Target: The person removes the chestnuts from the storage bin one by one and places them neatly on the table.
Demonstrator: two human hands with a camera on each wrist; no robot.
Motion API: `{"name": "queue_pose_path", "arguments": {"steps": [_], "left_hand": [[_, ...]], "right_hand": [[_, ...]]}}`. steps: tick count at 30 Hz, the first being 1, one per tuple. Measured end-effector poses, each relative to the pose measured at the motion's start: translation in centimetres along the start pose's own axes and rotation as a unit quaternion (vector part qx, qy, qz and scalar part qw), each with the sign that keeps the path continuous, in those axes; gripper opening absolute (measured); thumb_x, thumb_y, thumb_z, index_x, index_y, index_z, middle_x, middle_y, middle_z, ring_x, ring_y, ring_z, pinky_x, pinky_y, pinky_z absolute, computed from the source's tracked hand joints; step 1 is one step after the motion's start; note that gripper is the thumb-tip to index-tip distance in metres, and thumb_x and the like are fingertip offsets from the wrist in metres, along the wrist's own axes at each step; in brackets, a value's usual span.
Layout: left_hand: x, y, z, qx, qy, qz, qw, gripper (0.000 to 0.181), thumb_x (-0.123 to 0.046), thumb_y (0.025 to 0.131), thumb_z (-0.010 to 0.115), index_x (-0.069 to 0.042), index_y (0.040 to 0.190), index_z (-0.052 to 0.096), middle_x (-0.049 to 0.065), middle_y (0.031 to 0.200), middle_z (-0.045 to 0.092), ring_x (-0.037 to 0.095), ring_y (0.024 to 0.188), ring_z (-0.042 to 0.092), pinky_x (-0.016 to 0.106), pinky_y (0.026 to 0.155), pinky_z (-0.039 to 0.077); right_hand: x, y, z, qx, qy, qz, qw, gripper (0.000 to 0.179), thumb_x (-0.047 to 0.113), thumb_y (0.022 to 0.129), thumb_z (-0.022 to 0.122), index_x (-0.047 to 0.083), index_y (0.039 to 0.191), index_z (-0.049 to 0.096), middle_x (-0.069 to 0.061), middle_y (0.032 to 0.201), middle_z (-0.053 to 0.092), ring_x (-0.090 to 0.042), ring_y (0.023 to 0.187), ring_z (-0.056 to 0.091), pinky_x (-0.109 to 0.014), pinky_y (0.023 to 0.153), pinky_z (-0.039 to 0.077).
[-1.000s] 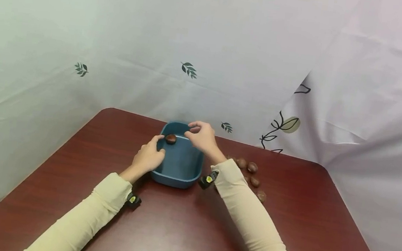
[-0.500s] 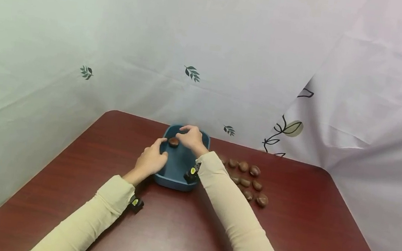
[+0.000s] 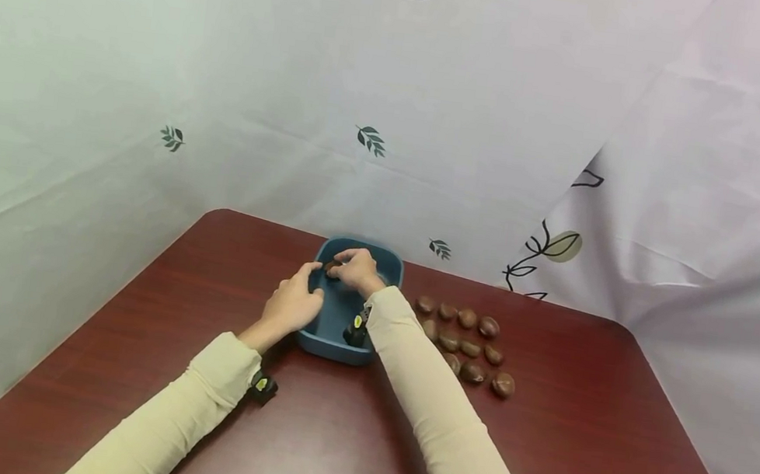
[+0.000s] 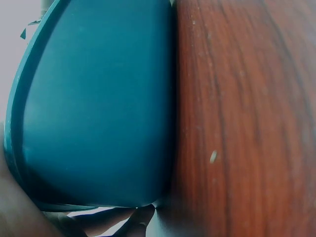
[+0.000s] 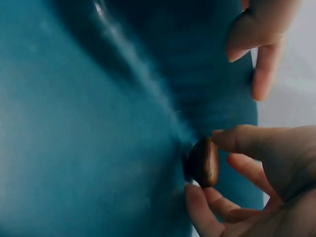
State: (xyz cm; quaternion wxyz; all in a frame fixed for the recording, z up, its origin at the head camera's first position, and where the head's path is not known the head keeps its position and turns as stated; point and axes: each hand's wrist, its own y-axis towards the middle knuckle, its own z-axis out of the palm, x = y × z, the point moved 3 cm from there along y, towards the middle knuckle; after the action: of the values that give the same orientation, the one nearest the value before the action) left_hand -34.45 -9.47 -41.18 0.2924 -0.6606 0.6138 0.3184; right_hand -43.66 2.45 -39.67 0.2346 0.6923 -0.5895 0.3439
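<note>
A blue rectangular plastic box [image 3: 336, 352] stands on the table, its inside facing the head camera. My left hand [image 3: 291, 305] grips the box's left wall, the thumb over the rim and the fingers along the outside. In the left wrist view the box's outer wall [image 4: 98, 103] fills the left half, with fingertips showing behind its lower edge. Inside the box, at its far left corner, my right hand [image 3: 356, 271] pinches a brown chestnut [image 5: 210, 165] between thumb and fingers, low by the floor. The hand partly covers this chestnut in the head view.
Several more chestnuts [image 3: 470, 349] lie in loose rows on the table right of the box, some partly behind the right sleeve [image 3: 437, 384]. The dark red wooden table [image 3: 576, 431] meets a white patterned cloth [image 3: 283, 101] behind its far edge.
My right hand has moved left and down into the box and now pinches the chestnut lying there. My left hand has stayed on the box's wall. The head view has shifted slightly.
</note>
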Motion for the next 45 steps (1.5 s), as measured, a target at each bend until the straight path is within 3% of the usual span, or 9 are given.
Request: {"name": "queue_pose_path", "arguments": {"steps": [7,12,15,19,25,32,38,40,45], "left_hand": [[-0.4,-0.1,0.0,-0.001,0.005,0.005,1.0,0.058,-0.021,0.097,0.046,-0.019,0.154,0.034,0.006,0.056,0.047,0.015,0.041,0.027,0.028,0.04,0.024],[-0.3,-0.1,0.1,-0.002,0.001,0.006,1.0,0.057,-0.02,0.098,0.046,-0.02,0.154,0.035,0.005,0.053,0.045,0.015,0.04,0.026,0.028,0.039,0.023],[-0.2,-0.1,0.2,0.002,0.0,0.008,1.0,0.057,-0.02,0.098,0.046,-0.02,0.154,0.034,0.004,0.052,0.044,0.014,0.039,0.025,0.028,0.038,0.023],[-0.3,0.0,0.4,0.004,-0.002,0.007,1.0,0.057,-0.02,0.098,0.046,-0.02,0.154,0.034,0.004,0.052,0.044,0.015,0.038,0.026,0.028,0.038,0.023],[-0.3,0.1,0.3,0.004,-0.004,0.003,1.0,0.058,-0.02,0.098,0.047,-0.021,0.154,0.034,0.003,0.051,0.043,0.014,0.038,0.026,0.028,0.038,0.024],[0.0,0.3,-0.1,-0.005,0.009,-0.002,0.9999,0.058,-0.02,0.097,0.047,-0.021,0.154,0.035,0.003,0.052,0.043,0.015,0.039,0.029,0.028,0.039,0.025],[-0.1,0.2,-0.4,-0.008,0.006,0.009,0.9999,0.058,-0.02,0.097,0.047,-0.02,0.154,0.035,0.003,0.051,0.043,0.015,0.04,0.027,0.028,0.039,0.023],[-0.1,0.2,-0.4,-0.006,0.005,0.01,0.9999,0.059,-0.02,0.097,0.047,-0.02,0.154,0.034,0.003,0.051,0.043,0.015,0.039,0.027,0.028,0.039,0.023],[-0.1,0.1,0.0,-0.003,0.009,0.004,0.9999,0.059,-0.022,0.097,0.047,-0.02,0.155,0.033,0.005,0.053,0.045,0.016,0.04,0.028,0.029,0.04,0.024]], "right_hand": [[0.4,0.2,0.4,0.012,-0.038,-0.025,0.9989,0.024,0.011,0.081,0.081,0.009,0.104,0.078,-0.009,0.116,0.068,-0.029,0.1,0.06,-0.033,0.077,0.052],[0.5,0.2,0.8,0.019,-0.061,-0.046,0.9969,0.023,0.009,0.08,0.082,0.006,0.102,0.078,-0.008,0.105,0.073,-0.028,0.111,0.061,-0.039,0.106,0.04],[0.3,0.3,0.8,0.018,-0.07,-0.054,0.9959,0.023,0.011,0.079,0.083,0.007,0.101,0.079,-0.007,0.101,0.074,-0.027,0.114,0.06,-0.043,0.113,0.031],[0.2,0.1,0.1,0.015,-0.064,-0.06,0.996,0.024,0.015,0.08,0.083,0.009,0.103,0.079,-0.006,0.104,0.073,-0.026,0.107,0.062,-0.039,0.101,0.045],[0.5,-1.2,-2.3,0.037,0.024,-0.072,0.9964,0.026,0.01,0.085,0.077,0.003,0.11,0.075,-0.011,0.099,0.074,-0.033,0.086,0.071,-0.036,0.07,0.058],[0.9,-3.9,-6.8,0.041,0.063,-0.126,0.9892,0.032,0.012,0.089,0.073,-0.002,0.118,0.07,-0.013,0.101,0.073,-0.031,0.093,0.07,-0.048,0.082,0.055],[-0.4,-7.0,-10.5,0.033,0.063,-0.117,0.9905,0.03,0.014,0.088,0.073,0.006,0.117,0.073,-0.011,0.098,0.074,-0.018,0.085,0.07,-0.033,0.07,0.056],[-1.2,-8.1,-11.3,0.033,0.062,-0.119,0.9903,0.029,0.013,0.088,0.073,0.007,0.117,0.073,-0.011,0.094,0.075,-0.016,0.073,0.068,-0.031,0.064,0.054],[-4.2,-11.6,-12.5,0.016,0.056,-0.147,0.9875,0.028,0.007,0.084,0.074,0.003,0.112,0.075,-0.013,0.086,0.074,-0.017,0.062,0.064,-0.026,0.057,0.05]]}}
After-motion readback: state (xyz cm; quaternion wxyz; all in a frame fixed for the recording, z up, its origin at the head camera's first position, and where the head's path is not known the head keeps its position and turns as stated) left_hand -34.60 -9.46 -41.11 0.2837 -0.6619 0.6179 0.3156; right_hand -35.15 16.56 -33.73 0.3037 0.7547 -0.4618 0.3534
